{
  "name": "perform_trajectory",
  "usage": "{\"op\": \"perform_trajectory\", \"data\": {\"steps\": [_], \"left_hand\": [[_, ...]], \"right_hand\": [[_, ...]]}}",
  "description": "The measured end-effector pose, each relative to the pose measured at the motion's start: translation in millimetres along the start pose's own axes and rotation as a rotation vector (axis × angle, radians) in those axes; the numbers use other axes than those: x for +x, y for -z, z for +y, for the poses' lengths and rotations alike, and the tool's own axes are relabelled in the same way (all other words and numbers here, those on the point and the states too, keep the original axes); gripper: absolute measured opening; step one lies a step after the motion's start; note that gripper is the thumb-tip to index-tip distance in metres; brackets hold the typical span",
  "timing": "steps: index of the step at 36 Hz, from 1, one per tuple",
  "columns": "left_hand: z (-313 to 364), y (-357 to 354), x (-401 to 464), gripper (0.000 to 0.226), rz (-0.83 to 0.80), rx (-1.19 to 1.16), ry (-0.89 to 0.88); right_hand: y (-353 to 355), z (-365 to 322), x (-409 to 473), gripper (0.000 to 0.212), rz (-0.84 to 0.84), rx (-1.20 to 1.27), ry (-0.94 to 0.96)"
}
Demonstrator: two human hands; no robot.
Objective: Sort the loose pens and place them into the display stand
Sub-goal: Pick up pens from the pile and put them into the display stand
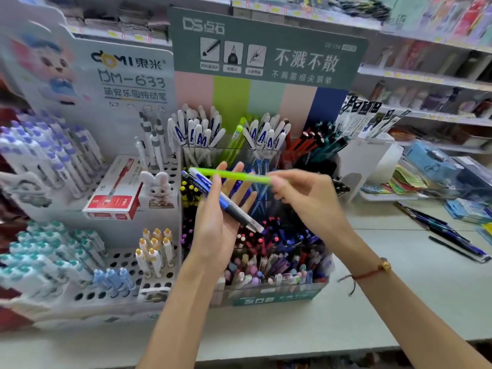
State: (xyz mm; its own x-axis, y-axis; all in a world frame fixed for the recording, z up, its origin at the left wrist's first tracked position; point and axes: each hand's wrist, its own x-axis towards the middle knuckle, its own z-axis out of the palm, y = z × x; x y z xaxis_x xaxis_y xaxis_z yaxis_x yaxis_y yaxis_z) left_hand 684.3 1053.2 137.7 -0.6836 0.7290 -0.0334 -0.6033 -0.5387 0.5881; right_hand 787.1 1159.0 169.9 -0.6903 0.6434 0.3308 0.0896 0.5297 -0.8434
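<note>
Left hand (pixel 221 209) is palm-up with fingers spread and straight, acting as a tray: blue pens (pixel 226 202) lie diagonally across the palm, thumb side steadying them. Likely a buffer so the other hand can pull one at a time.

Right hand (pixel 298 193) pinches the green pen (pixel 231 174) at its right end and holds it level, just above the left fingertips. Probably being singled out by colour; matching green pens (pixel 238 139) stand in the stand's back row between the two white-cap clusters, so that slot looks like the target.

Stand (pixel 269 298) sits straight ahead on the counter (pixel 399 302), tiered, so the front rows are low and the back rows reachable over them. More loose pens (pixel 450 234) lie on the counter, well apart to the right, still unsorted.

Hard to read:
- Left hand hides the middle rows of the stand.
- Count of blue pens in the palm unclear, two at least.
- Motion blur on the right fingers; exact grip not resolvable.
- Whether the green slot has room: cannot tell.
- Left rack (pixel 119 262) edge is blurred and cut off.
</note>
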Motion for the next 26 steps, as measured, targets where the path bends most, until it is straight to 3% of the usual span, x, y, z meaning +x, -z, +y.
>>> {"op": "perform_trajectory", "data": {"steps": [5,8,12,16,21,26], "left_hand": [[16,17,-1,0.022,0.061,0.196,0.110],[19,22,-2,0.015,0.071,0.208,0.156],[26,25,-9,0.012,0.025,0.126,0.166],[30,29,-12,0.010,-0.004,0.121,0.165],[30,34,-14,0.014,0.077,0.121,0.203],[33,40,-18,0.018,0.153,0.296,0.193]], "right_hand": [[8,-17,25,0.013,0.290,-0.364,0.229],[8,-29,48,0.017,0.285,-0.632,0.326],[-1,-48,75,0.019,0.234,-0.809,0.434],[-19,-57,107,0.022,0.151,-0.749,0.404],[-30,-60,127,0.025,0.265,-0.377,0.293],[-19,-58,124,0.030,0.189,-0.614,0.461]]}}
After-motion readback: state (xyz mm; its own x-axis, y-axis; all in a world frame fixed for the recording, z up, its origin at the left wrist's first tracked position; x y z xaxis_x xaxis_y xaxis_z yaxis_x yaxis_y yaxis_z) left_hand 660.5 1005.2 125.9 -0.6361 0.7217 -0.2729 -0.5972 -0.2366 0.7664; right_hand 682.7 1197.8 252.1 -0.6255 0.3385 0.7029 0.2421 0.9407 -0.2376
